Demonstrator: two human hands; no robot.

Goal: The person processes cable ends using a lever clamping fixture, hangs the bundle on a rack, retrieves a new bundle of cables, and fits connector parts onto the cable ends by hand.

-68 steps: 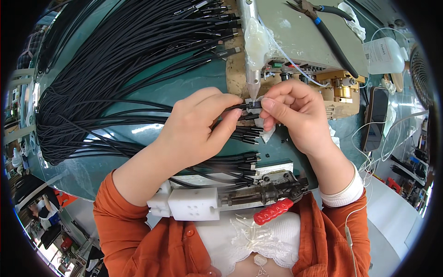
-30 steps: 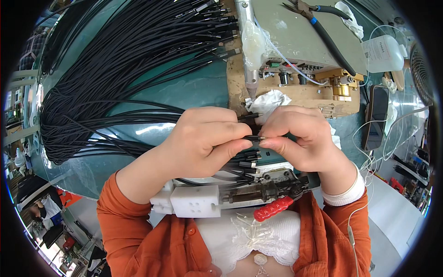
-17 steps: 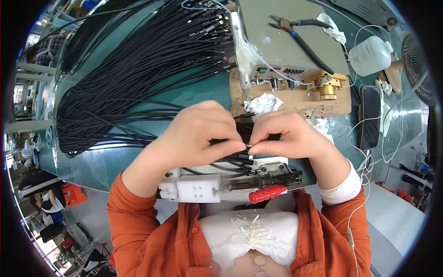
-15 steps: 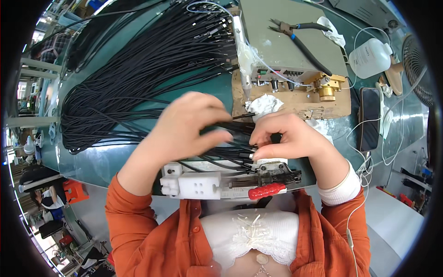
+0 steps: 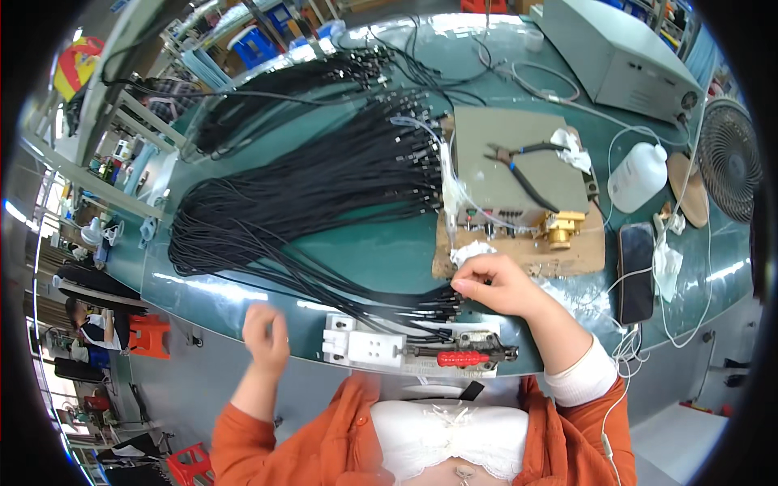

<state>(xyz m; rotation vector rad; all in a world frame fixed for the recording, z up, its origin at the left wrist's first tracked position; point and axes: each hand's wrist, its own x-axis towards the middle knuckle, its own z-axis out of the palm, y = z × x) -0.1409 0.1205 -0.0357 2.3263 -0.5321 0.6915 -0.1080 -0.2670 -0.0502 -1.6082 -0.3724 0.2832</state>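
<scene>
My right hand (image 5: 501, 285) is closed in a pinch, thumb against forefinger, at the tip of a black cable (image 5: 429, 298) beside the right end of a small group of cables. Those cables lie just behind a white clamp fixture (image 5: 377, 348) with a red-handled toggle clamp (image 5: 463, 358) at the table's front edge. My left hand (image 5: 266, 334), slightly blurred, is over the front edge left of the fixture. Its fingers are curled in, and nothing sticks out of them. A large bundle of black cables (image 5: 308, 178) spreads behind, its metal-tipped ends toward the right.
Behind my right hand stand a grey-green control box (image 5: 519, 130) with cutting pliers (image 5: 523, 174) on top, a dispensing syringe (image 5: 450, 186) and a white tissue (image 5: 472, 253). Further right are a white bottle (image 5: 638, 178), a phone (image 5: 635, 274) and a fan (image 5: 729, 158).
My left hand has left the cables and moved left and toward me. The right hand stays near the cable ends, now pinching at a tip. The view takes in more of the table's far side.
</scene>
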